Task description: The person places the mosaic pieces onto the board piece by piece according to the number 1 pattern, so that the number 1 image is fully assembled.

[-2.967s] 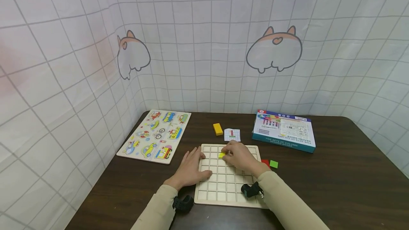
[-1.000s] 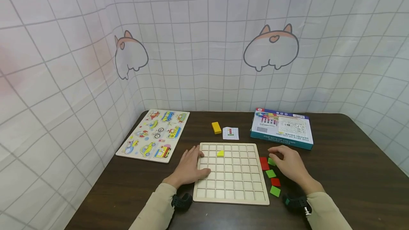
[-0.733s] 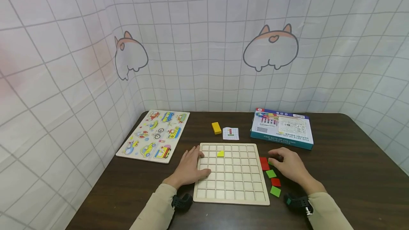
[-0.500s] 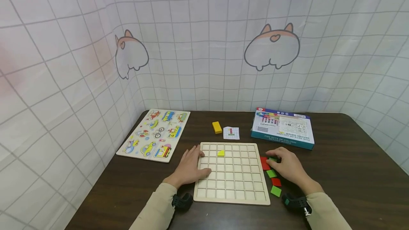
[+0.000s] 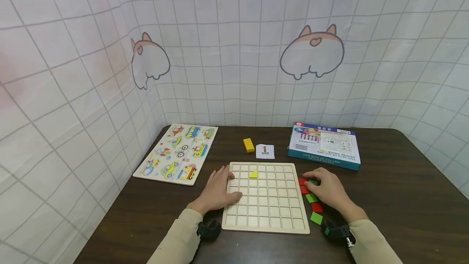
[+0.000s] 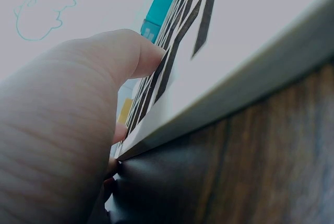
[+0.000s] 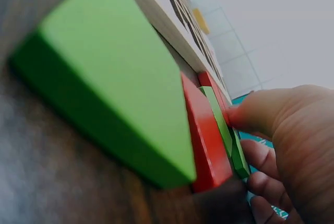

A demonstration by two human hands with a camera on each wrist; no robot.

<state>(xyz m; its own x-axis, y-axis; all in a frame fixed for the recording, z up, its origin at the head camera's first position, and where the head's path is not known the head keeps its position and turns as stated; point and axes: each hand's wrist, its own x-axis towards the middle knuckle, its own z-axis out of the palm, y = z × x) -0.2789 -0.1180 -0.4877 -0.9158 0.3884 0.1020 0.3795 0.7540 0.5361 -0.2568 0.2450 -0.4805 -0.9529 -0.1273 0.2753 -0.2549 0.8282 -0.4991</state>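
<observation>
My left hand (image 5: 216, 190) rests on the left side of a pale wooden grid board (image 5: 265, 225), its thumb lying over the surface in the left wrist view. One yellow tile (image 5: 253, 174) with a slanted corner sits in an upper cell. Beyond the board's right edge, my right hand (image 5: 327, 188) pinches a red tile (image 5: 302, 181) between thumb and index finger. Close by lie another red tile (image 5: 304, 190), a green tile (image 5: 311, 198) and a lower red tile (image 5: 316, 207). A large green tile (image 7: 112, 78) fills the right wrist view. Part of one green tile is hidden under the right hand.
Behind the board are a yellow block (image 5: 248, 145) and a small pattern card (image 5: 265, 151). A picture puzzle board (image 5: 176, 154) lies at the left. At the back right lies a teal-edged box (image 5: 324, 146). A gridded curtain (image 5: 227, 52) surrounds the dark table (image 5: 384, 182).
My right hand has gone from the yellow tile on the board to the tiles at the right. One red tile has come apart from its neighbour. My left hand has stayed on the board.
</observation>
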